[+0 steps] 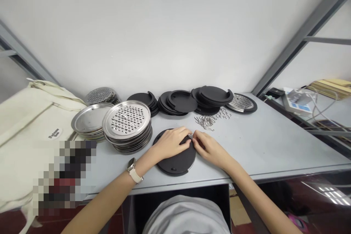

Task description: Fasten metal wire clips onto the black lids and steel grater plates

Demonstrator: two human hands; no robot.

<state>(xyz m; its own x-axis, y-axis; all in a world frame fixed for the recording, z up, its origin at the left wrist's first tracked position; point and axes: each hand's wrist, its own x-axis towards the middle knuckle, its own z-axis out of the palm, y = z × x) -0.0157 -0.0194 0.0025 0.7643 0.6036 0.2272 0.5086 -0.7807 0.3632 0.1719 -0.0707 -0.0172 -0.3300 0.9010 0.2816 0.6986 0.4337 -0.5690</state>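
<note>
A black round disc (175,161) with a raised partial rim lies flat on the table in front of me. My left hand (174,140) rests across its upper part, fingers curled at the far right edge and thumb beneath. At that edge, a small shiny metal piece (190,136) shows between my two hands; its exact kind is too small to tell. My right hand (207,148) is closed at the disc's right side, thumb and fingertips pinched at the metal piece. A silver line of metal runs along the disc's lower right edge.
Stacked round metal graters (127,120) stand to the left, beside a stack of metal discs (91,117). Behind are stacks of black discs (182,100). Loose metal hooks (205,121) and rings (223,113) lie near a grater in a black holder (241,103). A cream cloth bag (35,128) is at far left.
</note>
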